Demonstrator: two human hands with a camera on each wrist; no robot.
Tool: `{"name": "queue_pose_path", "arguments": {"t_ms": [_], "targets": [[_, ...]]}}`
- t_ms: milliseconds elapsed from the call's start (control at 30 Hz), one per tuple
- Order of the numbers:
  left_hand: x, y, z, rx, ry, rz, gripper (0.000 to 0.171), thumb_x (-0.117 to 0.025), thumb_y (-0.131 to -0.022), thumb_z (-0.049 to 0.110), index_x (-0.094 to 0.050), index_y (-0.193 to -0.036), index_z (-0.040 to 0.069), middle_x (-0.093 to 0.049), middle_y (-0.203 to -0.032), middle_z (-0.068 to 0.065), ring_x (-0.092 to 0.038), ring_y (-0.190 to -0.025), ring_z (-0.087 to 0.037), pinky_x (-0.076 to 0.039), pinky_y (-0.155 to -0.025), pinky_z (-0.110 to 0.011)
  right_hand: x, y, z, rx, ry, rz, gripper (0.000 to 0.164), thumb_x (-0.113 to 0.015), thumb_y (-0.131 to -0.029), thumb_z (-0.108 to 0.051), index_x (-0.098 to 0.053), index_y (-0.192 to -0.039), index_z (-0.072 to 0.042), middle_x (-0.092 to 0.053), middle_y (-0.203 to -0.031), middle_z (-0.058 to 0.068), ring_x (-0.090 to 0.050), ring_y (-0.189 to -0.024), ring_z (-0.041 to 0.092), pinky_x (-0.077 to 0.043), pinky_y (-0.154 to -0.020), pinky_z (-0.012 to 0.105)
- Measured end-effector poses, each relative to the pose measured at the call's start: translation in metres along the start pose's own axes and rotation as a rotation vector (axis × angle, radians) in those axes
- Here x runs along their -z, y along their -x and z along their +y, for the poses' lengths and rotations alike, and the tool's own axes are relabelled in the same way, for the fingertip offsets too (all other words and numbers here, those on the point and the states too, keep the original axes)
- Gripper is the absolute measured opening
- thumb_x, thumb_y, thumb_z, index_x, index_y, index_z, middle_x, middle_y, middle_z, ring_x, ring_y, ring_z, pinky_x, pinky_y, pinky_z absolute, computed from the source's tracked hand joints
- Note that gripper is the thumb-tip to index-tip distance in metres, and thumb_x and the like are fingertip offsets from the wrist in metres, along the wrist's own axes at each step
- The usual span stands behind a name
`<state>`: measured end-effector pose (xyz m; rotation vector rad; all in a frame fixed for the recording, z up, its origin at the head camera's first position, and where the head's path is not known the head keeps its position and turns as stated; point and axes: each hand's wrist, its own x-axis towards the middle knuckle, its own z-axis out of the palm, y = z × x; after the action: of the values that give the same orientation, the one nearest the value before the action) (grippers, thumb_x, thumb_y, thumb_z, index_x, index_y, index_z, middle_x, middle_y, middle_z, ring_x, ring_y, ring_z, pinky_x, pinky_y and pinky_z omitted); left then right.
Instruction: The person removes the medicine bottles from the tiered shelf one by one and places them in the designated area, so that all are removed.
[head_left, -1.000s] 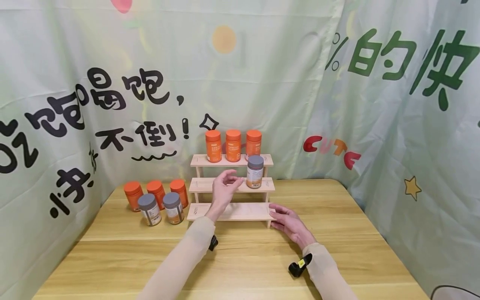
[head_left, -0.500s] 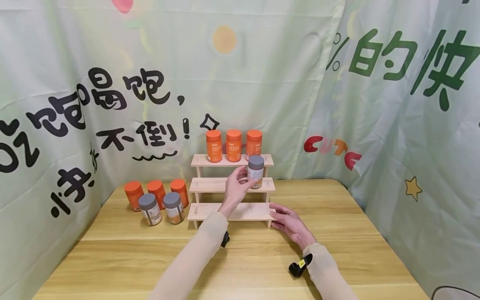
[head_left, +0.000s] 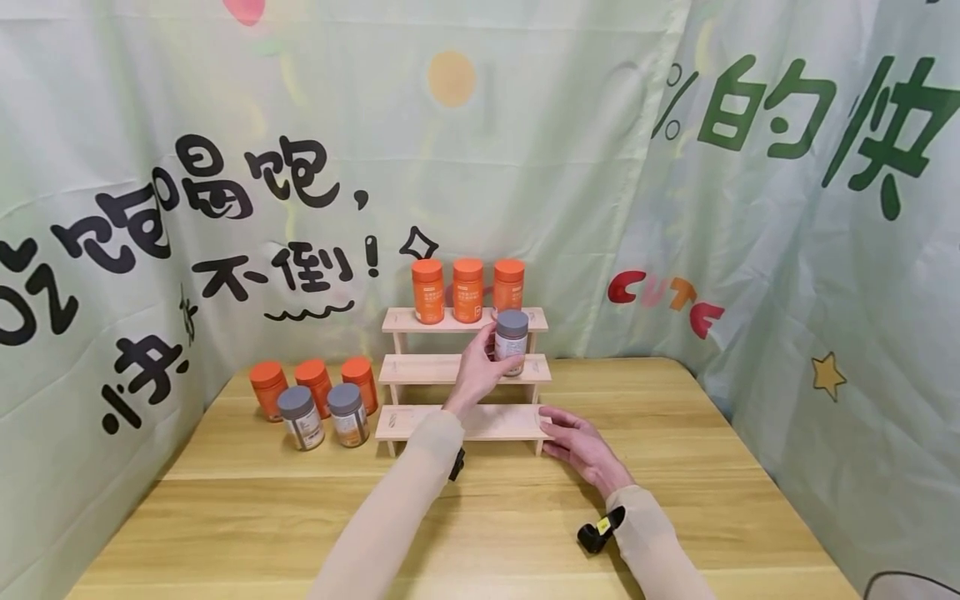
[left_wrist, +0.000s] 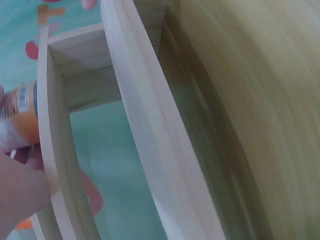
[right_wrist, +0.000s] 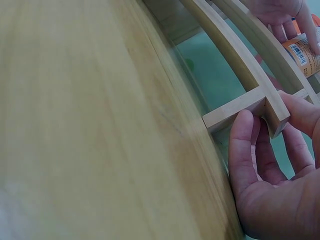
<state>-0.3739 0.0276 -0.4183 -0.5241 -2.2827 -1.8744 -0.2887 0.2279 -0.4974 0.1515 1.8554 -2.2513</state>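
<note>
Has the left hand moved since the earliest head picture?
Yes. Relative to the shelf, the left hand has moved rightward and now holds a grey-lidded jar.

Left grip sits curled, farther forward (the right grip, also curled, nearer).

Three-tier pale wooden stand: on the yellow-brown wooden table.
Top tier: three orange cylindrical jars side by side.
Middle tier: grey-lidded cylindrical jar toward the right end, left hand around it.
Bottom tier: right hand at the right end.
Left of stand: three orange-lidded round jars in a row, two grey-lidded round jars before them.
Printed pale-green cloth backdrop: behind stand and table.
</note>
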Motion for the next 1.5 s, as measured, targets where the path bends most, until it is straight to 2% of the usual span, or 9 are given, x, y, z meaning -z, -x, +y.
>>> {"name": "queue_pose_path", "arguments": {"t_ms": [333,533,700,800,933,1200,1367,1500], "targets": [[0.012,0.0,-0.007,0.003,0.018,-0.017,0.073,-0.083,-0.079,0.023,-0.048,-0.143,0.02,-0.062,-0.127,-0.009,-0.062,-0.113,-0.023,-0.052,-0.096,-0.038,-0.004,-0.003,0.001,0.001,0.006,0.004,0.055,-0.07,-0.091,-0.013,-0.05,-0.141,-0.003,-0.059,-0.113,0.0,-0.064,-0.087,0.011,-0.056,-0.075,0.025],[0.014,0.004,-0.005,0.001,-0.004,-0.011,0.072,-0.083,-0.08,0.024,-0.048,-0.143,0.019,-0.064,-0.125,-0.009,-0.063,-0.111,-0.022,-0.052,-0.096,-0.039,-0.003,-0.006,0.002,-0.012,0.006,0.01,0.053,-0.07,-0.091,-0.013,-0.052,-0.139,-0.004,-0.058,-0.115,0.0,-0.064,-0.086,0.011,-0.057,-0.074,0.025],[0.014,0.004,-0.005,-0.026,-0.012,-0.007,0.073,-0.084,-0.079,0.025,-0.049,-0.142,0.019,-0.065,-0.123,-0.008,-0.063,-0.109,-0.022,-0.052,-0.094,-0.039,-0.004,-0.006,0.001,0.002,0.002,0.011,0.051,-0.07,-0.091,-0.012,-0.053,-0.138,-0.004,-0.058,-0.112,0.0,-0.065,-0.085,0.011,-0.057,-0.073,0.025],[0.015,0.003,-0.008,-0.037,0.01,-0.012,0.072,-0.084,-0.079,0.026,-0.05,-0.142,0.02,-0.065,-0.124,-0.008,-0.063,-0.11,-0.022,-0.052,-0.095,-0.038,-0.005,-0.006,0.001,0.012,-0.005,0.02,0.05,-0.07,-0.09,-0.012,-0.054,-0.137,-0.003,-0.059,-0.112,0.0,-0.065,-0.084,0.011,-0.057,-0.072,0.025],[0.019,0.009,-0.012,-0.019,0.064,-0.02,0.072,-0.085,-0.077,0.023,-0.052,-0.14,0.021,-0.065,-0.125,-0.007,-0.063,-0.112,-0.021,-0.052,-0.096,-0.037,-0.005,-0.005,0.004,0.0,0.007,0.003,0.052,-0.07,-0.09,-0.012,-0.053,-0.138,-0.004,-0.059,-0.116,0.001,-0.066,-0.085,0.012,-0.057,-0.073,0.025],[0.035,0.023,-0.005,-0.013,0.157,0.007,0.07,-0.087,-0.075,0.021,-0.054,-0.137,0.022,-0.066,-0.122,-0.008,-0.065,-0.109,-0.023,-0.054,-0.092,-0.036,-0.004,-0.007,0.004,-0.01,-0.004,0.02,0.049,-0.071,-0.09,-0.011,-0.057,-0.136,-0.007,-0.059,-0.119,0.002,-0.067,-0.087,0.014,-0.057,-0.072,0.026],[0.05,0.028,-0.002,-0.021,0.131,0.018,0.068,-0.087,-0.074,0.024,-0.056,-0.135,0.024,-0.066,-0.116,-0.007,-0.066,-0.102,-0.021,-0.056,-0.084,-0.033,-0.001,-0.007,0.002,-0.001,-0.01,0.02,0.046,-0.069,-0.091,-0.01,-0.057,-0.135,-0.007,-0.06,-0.115,0.0,-0.067,-0.085,0.013,-0.057,-0.072,0.025],[0.063,0.036,-0.001,-0.021,0.107,0.023,0.065,-0.087,-0.075,0.027,-0.057,-0.133,0.023,-0.067,-0.113,-0.007,-0.066,-0.1,-0.021,-0.056,-0.084,-0.032,0.0,-0.004,0.002,-0.006,-0.009,0.002,0.046,-0.068,-0.092,-0.01,-0.056,-0.136,-0.006,-0.062,-0.112,-0.002,-0.067,-0.084,0.011,-0.057,-0.072,0.024]]}}
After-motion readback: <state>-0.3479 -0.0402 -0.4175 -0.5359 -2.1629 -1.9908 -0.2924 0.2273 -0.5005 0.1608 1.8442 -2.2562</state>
